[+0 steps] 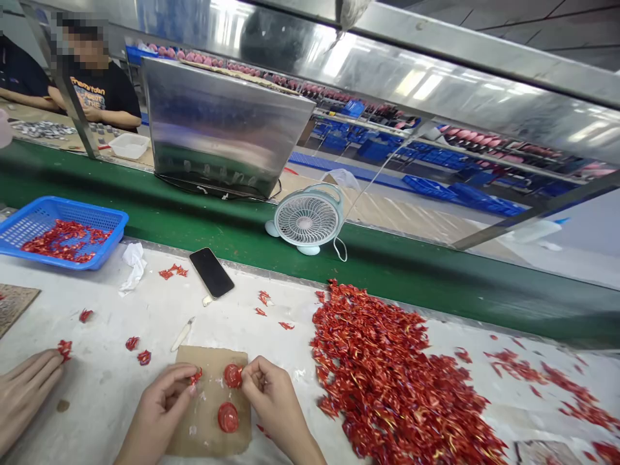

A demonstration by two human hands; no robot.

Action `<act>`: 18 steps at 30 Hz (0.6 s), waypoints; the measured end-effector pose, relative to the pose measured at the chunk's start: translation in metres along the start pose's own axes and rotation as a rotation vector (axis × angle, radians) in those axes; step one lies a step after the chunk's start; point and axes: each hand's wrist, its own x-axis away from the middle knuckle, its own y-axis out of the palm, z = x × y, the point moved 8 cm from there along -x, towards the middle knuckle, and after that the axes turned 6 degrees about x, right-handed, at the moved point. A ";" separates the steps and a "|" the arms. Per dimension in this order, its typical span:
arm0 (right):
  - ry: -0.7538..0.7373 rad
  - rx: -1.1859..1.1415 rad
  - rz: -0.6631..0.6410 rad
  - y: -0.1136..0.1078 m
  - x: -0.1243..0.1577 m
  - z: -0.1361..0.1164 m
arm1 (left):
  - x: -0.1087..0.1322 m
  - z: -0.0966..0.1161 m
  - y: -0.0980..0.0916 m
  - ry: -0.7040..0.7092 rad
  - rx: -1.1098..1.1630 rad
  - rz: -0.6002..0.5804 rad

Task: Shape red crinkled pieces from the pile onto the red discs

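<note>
My left hand [162, 403] pinches a small red foil piece [196, 376] over a brown cardboard square [213, 413]. My right hand [271, 394] has its fingertips closed on a round red disc [233, 375] on the same cardboard. A second red disc [227, 417] lies flat lower on the cardboard, between my wrists. A big heap of red foil pieces [387, 374] spreads just right of my right hand.
Another person's hand [24, 394] rests at the far left. A blue basket [58, 229] with red pieces, a crumpled tissue [133, 265], a black phone [211, 272] and a small fan [307, 219] stand further back. Beyond runs a green conveyor belt [436, 278]; a seated person [97, 90] works behind it.
</note>
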 end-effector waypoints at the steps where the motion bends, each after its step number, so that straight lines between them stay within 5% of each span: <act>1: 0.020 -0.068 -0.005 0.001 0.000 0.002 | 0.000 -0.001 -0.001 -0.003 0.008 0.004; 10: 0.270 -0.853 -0.123 0.016 0.007 0.015 | 0.001 -0.004 0.017 -0.153 0.144 -0.117; 18: 0.240 -0.997 -0.145 0.014 0.016 -0.005 | 0.006 0.014 0.056 -0.164 0.285 -0.151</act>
